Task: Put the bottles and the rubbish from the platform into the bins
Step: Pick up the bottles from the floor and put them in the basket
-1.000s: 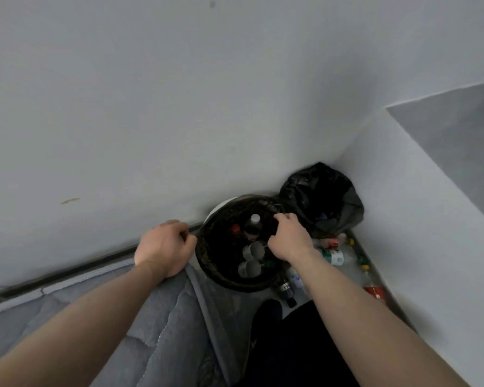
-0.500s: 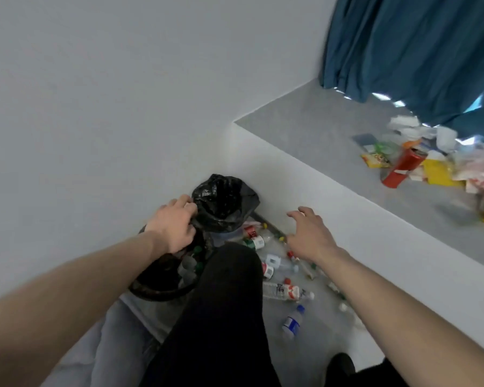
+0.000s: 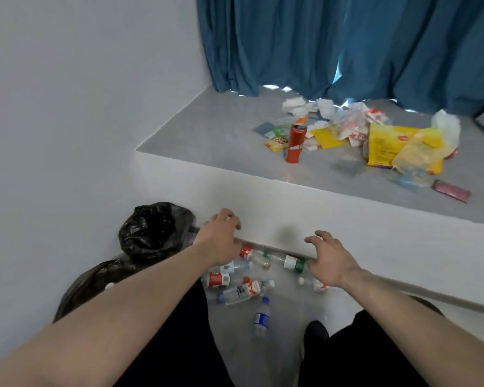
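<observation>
A grey platform (image 3: 207,141) carries a heap of rubbish: a red can (image 3: 294,143) standing upright, yellow wrappers (image 3: 386,146), white paper scraps (image 3: 319,107) and a pink packet (image 3: 451,190). Two bins lined with black bags stand at the lower left, one (image 3: 151,233) in the corner and one (image 3: 87,286) nearer me. Several plastic bottles (image 3: 241,291) lie on the floor below the platform. My left hand (image 3: 218,238) hovers by the corner bin, fingers loosely spread, holding nothing. My right hand (image 3: 330,261) hangs over the floor bottles, fingers loosely curled and empty.
A blue curtain (image 3: 347,43) hangs behind the platform. White walls close the left side. My dark-trousered legs (image 3: 179,344) and a shoe (image 3: 315,332) fill the bottom of the view.
My view swung right from the bin to the platform. My left hand came off the bin rim and moved right. My right hand drew away from the bin and now hangs over the floor bottles.
</observation>
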